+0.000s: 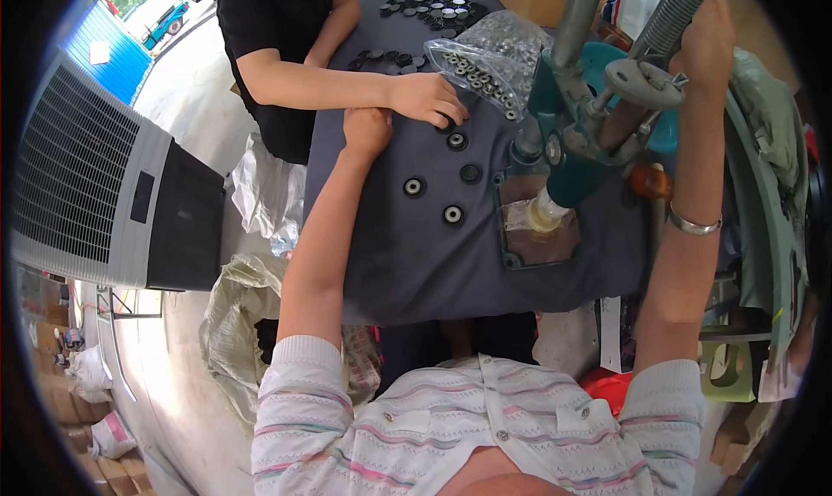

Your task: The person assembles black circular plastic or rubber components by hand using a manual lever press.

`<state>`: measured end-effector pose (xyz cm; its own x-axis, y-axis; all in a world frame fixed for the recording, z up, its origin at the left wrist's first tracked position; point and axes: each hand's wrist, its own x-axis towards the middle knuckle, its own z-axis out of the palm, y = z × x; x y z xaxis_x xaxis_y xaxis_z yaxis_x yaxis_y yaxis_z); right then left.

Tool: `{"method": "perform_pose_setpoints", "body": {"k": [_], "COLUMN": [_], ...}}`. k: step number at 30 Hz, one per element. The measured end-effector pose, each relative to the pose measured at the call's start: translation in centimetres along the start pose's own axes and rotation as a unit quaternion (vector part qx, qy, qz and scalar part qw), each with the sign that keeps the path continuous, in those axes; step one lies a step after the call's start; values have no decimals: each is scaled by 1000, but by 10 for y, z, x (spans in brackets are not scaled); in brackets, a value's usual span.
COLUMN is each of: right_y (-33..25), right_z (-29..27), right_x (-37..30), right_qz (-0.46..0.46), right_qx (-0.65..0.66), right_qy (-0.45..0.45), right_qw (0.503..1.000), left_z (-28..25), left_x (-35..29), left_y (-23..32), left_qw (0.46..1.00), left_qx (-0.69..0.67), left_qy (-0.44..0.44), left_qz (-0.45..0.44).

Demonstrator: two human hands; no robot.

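My left hand (368, 130) is closed on the grey-covered table (390, 271), right beside a co-worker's forearm. Its fingers are curled, and whatever they hold is hidden. Raised at the upper right, my right hand (706, 41) is curled beside the green bench press (563, 171); what it grips does not show. Under the press ram, a yellowish clear piece (546, 212) rests on the base plate (537, 249). Between my left hand and the press lie black round parts with metal centres, including one ring (452, 214) and another (414, 187).
A co-worker's hand (429, 97) touches a black part. Beyond it are a clear bag (498, 54) of small metal rings and several black discs (433, 11). An air cooler (113, 175) stands left, near a woven sack (238, 323). An orange-handled tool (650, 181) lies right of the press.
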<state>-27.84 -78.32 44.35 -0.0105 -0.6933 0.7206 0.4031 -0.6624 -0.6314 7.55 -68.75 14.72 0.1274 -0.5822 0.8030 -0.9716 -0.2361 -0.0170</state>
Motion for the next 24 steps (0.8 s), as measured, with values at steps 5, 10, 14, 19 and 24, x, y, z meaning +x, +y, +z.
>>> {"method": "perform_pose_setpoints", "body": {"k": [5,10,14,19,24], "right_y": [14,-6,3,2,8], "right_z": [-18,-5,-11,-11,-17], "right_x": [9,4,6,5,10], "right_qz": [-28,29,22,28,17], "right_qx": [35,21,32,26,29], "right_qy": [-10,-35,-40,-44,-54], "right_qw": [999,999,998,998,998], "left_z": [-55,-81,-80,-63,-83], "left_x": [-7,-20,-12,-13,-12], "left_y": [15,11,23,15,17], "left_qw": [971,954,962,964,751], "left_qx": [-179,-217,-187,-207,-546], "left_qy": [-136,-172,-166,-159,-153], "left_qz": [-85,-112,-113,-61,-339]}}
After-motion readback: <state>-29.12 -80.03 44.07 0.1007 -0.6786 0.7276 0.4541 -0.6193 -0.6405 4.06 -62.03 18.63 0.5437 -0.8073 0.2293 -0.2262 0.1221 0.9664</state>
